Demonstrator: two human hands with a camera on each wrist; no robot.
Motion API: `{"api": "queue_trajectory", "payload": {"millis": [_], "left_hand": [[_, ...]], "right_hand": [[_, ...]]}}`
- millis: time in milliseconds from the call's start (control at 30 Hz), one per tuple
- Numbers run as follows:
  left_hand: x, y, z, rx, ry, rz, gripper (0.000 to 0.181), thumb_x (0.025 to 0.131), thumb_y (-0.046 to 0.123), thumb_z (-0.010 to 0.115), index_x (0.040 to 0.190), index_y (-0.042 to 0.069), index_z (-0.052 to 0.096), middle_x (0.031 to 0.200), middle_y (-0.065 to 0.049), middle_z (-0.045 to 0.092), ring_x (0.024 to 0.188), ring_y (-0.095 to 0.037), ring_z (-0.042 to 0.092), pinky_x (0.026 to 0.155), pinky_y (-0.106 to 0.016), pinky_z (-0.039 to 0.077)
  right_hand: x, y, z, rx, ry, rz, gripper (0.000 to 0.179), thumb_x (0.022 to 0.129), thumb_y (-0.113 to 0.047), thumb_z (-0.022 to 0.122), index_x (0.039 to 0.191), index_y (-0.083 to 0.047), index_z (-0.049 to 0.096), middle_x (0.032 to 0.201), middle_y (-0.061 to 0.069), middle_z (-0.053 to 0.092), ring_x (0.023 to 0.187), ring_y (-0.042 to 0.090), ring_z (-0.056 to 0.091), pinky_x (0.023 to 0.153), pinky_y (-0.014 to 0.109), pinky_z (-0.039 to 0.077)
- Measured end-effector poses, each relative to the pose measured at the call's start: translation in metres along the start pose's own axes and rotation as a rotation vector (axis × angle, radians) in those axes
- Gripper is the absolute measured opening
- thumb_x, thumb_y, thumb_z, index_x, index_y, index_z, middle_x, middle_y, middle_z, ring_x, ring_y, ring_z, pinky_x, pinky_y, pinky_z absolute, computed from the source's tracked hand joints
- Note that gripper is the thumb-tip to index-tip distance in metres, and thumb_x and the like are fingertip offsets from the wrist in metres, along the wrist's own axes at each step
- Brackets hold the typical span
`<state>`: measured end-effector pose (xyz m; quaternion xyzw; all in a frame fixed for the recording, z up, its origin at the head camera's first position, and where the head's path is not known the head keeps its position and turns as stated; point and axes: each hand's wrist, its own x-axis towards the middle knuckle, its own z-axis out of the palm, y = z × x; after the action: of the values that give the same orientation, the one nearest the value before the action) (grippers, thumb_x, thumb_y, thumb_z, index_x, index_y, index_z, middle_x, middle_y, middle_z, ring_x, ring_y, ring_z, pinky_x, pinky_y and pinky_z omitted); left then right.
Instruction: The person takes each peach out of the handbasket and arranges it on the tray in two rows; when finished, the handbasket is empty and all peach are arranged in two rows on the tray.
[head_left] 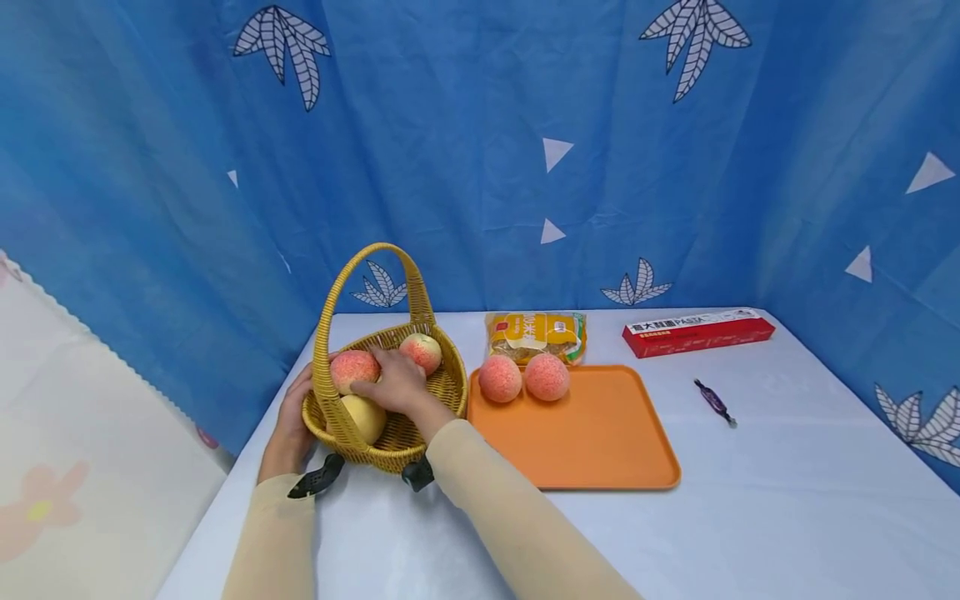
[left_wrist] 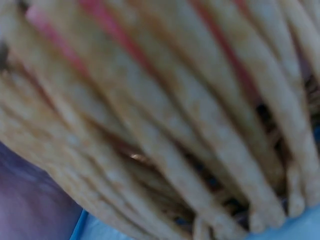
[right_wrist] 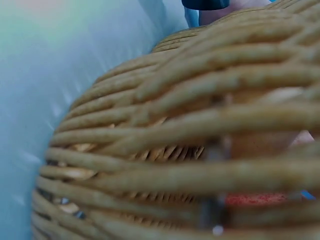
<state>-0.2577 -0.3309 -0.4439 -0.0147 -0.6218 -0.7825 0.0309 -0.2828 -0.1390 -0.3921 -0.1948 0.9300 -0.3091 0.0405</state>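
Observation:
A yellow wicker basket (head_left: pixel 447 379) with a tall arched handle stands at the left of the table. Inside it, my right hand (head_left: pixel 399 382) grips a pink peach (head_left: pixel 352 369) between thumb and fingers. A pale yellow peach (head_left: pixel 365 418) lies just below that one, and a pink-and-cream peach (head_left: pixel 421 353) sits toward the back of the basket. My left hand (head_left: pixel 294 414) holds the basket's left side, its fingertips partly hidden behind the handle. Basket weave (left_wrist: pixel 165 115) fills the left wrist view, with pink showing through the gaps. Woven strands (right_wrist: pixel 165 135) also cover most of the right wrist view.
Right of the basket lies an orange tray (head_left: pixel 592 442) with two pink peaches (head_left: pixel 523 378) at its back left. Behind it is an orange-yellow food packet (head_left: pixel 536 333). A red pasta box (head_left: pixel 697 333) and a small purple wrapped candy (head_left: pixel 715 402) lie farther right. Blue curtains surround the table.

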Motion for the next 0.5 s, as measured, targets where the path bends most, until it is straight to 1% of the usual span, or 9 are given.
{"api": "queue_trajectory", "payload": {"millis": [133,267,400,500], "left_hand": [[-0.0002,-0.0005,0.0011,0.004,-0.006,0.006,0.045,0.106,0.015,0.034,0.15,0.015,0.044,0.135,0.015,0.052,0.124,0.0,0.048,0.099,-0.015,0.042],[0.0,-0.0007,0.0021,0.001,0.01,-0.014,0.046,0.106,0.016,0.036,0.15,0.018,0.045,0.139,0.015,0.051,0.128,0.0,0.047,0.101,-0.015,0.041],[-0.0002,-0.0015,0.0027,-0.009,0.018,-0.031,0.047,0.105,0.015,0.035,0.152,0.019,0.044,0.145,0.013,0.047,0.131,0.0,0.043,0.102,-0.015,0.039],[-0.0002,-0.003,0.0027,-0.008,0.016,-0.028,0.048,0.105,0.014,0.034,0.152,0.019,0.042,0.147,0.012,0.046,0.133,0.0,0.042,0.103,-0.014,0.039]], "right_hand": [[-0.0003,0.0025,-0.0007,0.033,0.02,-0.011,0.068,0.092,-0.052,0.065,0.152,-0.028,0.042,0.15,-0.003,0.051,0.139,0.021,0.046,0.106,0.043,0.038],[-0.0006,0.0035,-0.0013,0.107,0.033,0.007,0.066,0.09,-0.049,0.069,0.149,-0.029,0.046,0.145,-0.004,0.057,0.134,0.021,0.052,0.105,0.042,0.037],[-0.0007,0.005,-0.0018,0.151,0.034,0.021,0.064,0.089,-0.048,0.071,0.146,-0.029,0.047,0.139,-0.004,0.061,0.127,0.021,0.057,0.105,0.041,0.037],[-0.0003,0.0066,-0.0022,0.185,0.048,0.021,0.063,0.087,-0.047,0.075,0.142,-0.028,0.05,0.136,-0.005,0.062,0.123,0.018,0.06,0.104,0.038,0.041]]}}
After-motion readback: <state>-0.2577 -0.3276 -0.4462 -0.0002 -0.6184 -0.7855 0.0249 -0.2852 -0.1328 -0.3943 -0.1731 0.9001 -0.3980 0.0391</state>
